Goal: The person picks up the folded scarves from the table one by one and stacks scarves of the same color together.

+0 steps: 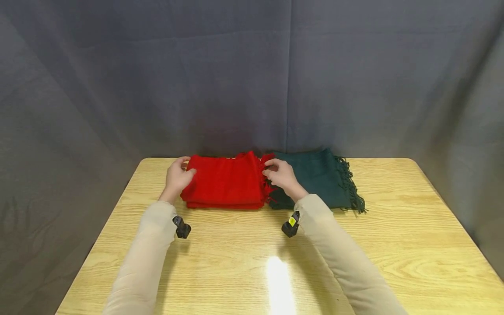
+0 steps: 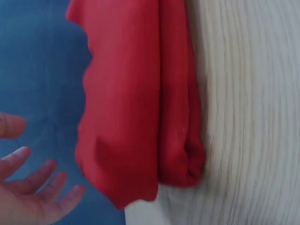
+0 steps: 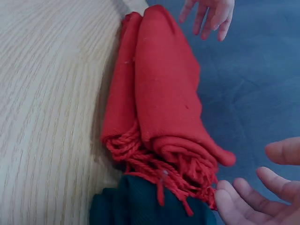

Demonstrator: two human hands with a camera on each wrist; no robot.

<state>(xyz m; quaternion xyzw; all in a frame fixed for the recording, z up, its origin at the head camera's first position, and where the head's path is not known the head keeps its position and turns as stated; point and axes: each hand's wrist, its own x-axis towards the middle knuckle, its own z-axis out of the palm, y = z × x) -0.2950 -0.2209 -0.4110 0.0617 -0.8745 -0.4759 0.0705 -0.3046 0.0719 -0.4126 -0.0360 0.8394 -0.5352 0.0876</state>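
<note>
A folded red scarf [image 1: 224, 181] lies at the back of the wooden table, its fringe [image 3: 187, 173] on the right side. My left hand [image 1: 179, 177] is at the scarf's left end, fingers spread and apart from the cloth in the left wrist view. Over by the fringe is my right hand [image 1: 281, 175], with loosely bent fingers and nothing gripped. Whether its fingertips touch the fringe I cannot tell. A folded dark green scarf [image 1: 315, 179] lies right of the red one, partly behind my right hand; some red fringe rests on it.
The light wooden table [image 1: 228, 258] extends in front of both scarves and out to each side. A dark grey-blue curtain [image 1: 236, 78] hangs right behind the table's back edge. Small black wrist cameras stick out from both sleeves.
</note>
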